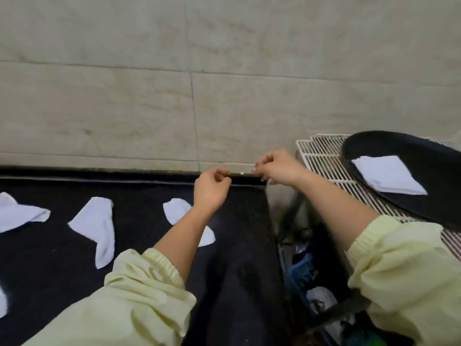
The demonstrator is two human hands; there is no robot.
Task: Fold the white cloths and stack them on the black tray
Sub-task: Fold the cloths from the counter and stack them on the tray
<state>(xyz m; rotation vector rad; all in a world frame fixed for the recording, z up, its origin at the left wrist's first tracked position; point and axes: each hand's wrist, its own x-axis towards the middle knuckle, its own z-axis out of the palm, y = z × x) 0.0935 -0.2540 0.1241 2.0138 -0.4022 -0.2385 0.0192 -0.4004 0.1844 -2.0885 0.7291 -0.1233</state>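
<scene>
Shows, from the left, three unfolded white cloths spread along the black counter [62, 270]: the far-left cloth [20, 213], the middle cloth [97, 228], and the third cloth [178, 211], partly hidden behind the left forearm [179, 236]. Places the left hand [210, 189] and, just beside it, the right hand [279, 168] above the counter's back edge by the tiled wall [149, 96], each with fingers curled against the thumb, gripping nothing visible. Ends at the right with the black tray [436, 156] resting on a white wire rack [321, 158] and carrying one folded white cloth [388, 174].

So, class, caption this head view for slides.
One folded cloth on the black tray, crumpled cloths on the counter, left hand and right hand empty.
</scene>
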